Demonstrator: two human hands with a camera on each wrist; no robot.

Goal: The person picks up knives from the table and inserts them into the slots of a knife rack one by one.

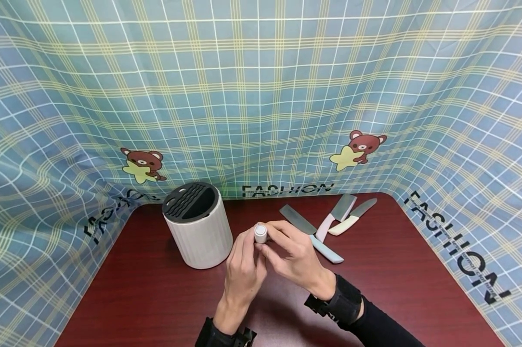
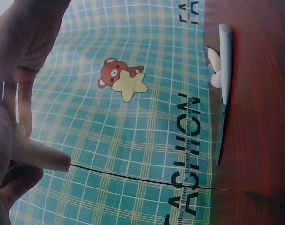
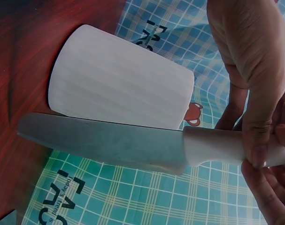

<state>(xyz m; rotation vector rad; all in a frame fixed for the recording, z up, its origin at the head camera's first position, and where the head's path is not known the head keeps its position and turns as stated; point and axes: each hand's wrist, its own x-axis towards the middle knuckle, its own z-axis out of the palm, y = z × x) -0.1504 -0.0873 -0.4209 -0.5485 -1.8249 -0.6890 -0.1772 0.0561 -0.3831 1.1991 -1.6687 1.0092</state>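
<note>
We count four knives: one white-handled knife [image 3: 147,147] points downward, its handle pinched by left hand [image 1: 245,265] and right hand [image 1: 297,258], its tip perhaps touching the table [image 1: 157,299]. Blue-handled [image 1: 321,245], pink-handled [image 1: 341,209] and cream-handled [image 1: 349,222] knives lie rightward; one white holder [image 1: 202,238] stands left. We see dark red wood and checked cloth [image 1: 261,106] surrounding it.

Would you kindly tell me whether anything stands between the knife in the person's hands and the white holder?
Only the left hand, which grips the knife on the side toward the holder. Nothing else visible is between them; the other knives lie off to the right.
</note>
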